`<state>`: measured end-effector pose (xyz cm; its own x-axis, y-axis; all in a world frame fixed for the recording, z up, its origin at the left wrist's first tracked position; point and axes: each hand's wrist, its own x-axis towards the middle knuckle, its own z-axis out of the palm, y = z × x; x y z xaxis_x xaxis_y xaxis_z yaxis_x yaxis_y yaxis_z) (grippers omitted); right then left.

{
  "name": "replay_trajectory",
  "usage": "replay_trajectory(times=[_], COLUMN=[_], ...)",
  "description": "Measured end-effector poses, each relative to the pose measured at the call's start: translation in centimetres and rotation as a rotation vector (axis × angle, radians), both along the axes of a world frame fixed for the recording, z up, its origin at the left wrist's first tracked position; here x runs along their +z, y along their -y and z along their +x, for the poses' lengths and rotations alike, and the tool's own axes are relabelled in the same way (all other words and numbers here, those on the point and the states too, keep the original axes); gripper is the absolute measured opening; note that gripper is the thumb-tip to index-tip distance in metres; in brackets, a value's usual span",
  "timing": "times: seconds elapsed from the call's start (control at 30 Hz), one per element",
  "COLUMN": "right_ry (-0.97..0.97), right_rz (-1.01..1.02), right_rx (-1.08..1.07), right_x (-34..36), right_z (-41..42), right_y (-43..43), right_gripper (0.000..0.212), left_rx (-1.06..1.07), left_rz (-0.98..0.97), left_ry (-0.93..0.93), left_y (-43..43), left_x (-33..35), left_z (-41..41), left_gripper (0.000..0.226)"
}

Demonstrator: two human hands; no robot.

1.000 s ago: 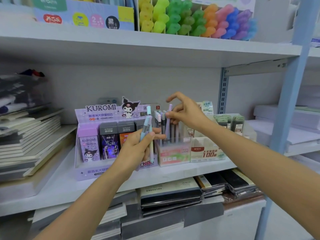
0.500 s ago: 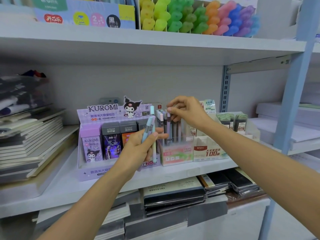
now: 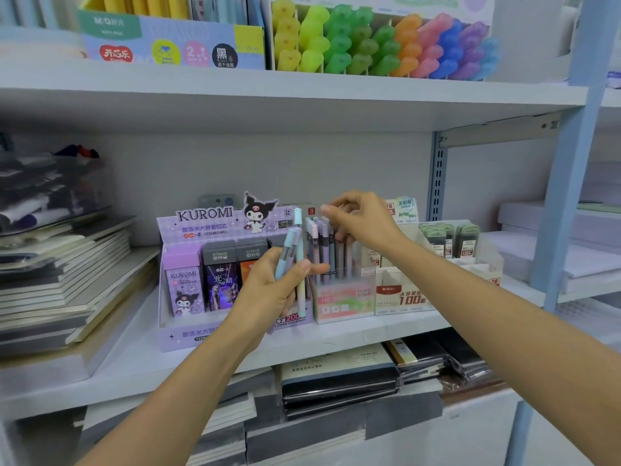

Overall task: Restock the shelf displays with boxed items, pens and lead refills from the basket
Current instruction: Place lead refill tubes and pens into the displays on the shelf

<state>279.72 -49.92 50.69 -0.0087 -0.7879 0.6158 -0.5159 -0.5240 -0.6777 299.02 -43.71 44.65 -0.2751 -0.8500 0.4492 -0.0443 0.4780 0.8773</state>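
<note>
our left hand clamps light, stiff, slick mechanical pencils mid-barrel, in front of the display box; we'd pinch each near its top. our right hand curls over the stocked pencils; we cannot tell if it grips one.

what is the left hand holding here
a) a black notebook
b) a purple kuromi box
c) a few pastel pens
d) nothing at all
C: the left hand has its fingers curled round a few pastel pens, held upright in front of the purple display box, which stays on the shelf.
</note>
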Motion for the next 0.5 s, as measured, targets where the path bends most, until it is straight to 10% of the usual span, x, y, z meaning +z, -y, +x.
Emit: replay_trajectory(times=[0.23, 0.5], right_ry=[0.094, 0.194], right_rz=[0.107, 0.101], right_rx=[0.541, 0.501], right_x=[0.0, 1.1], right_z=[0.2, -1.0], right_y=[-3.7, -4.6], right_gripper=[0.019, 0.015], left_rx=[-0.009, -0.005], left_rz=[0.001, 0.032], left_ry=[-0.033, -0.091], left_y=[-0.5, -0.7], left_x=[0.2, 0.5], left_z=[-1.2, -2.0], left_gripper=[0.025, 0.032])
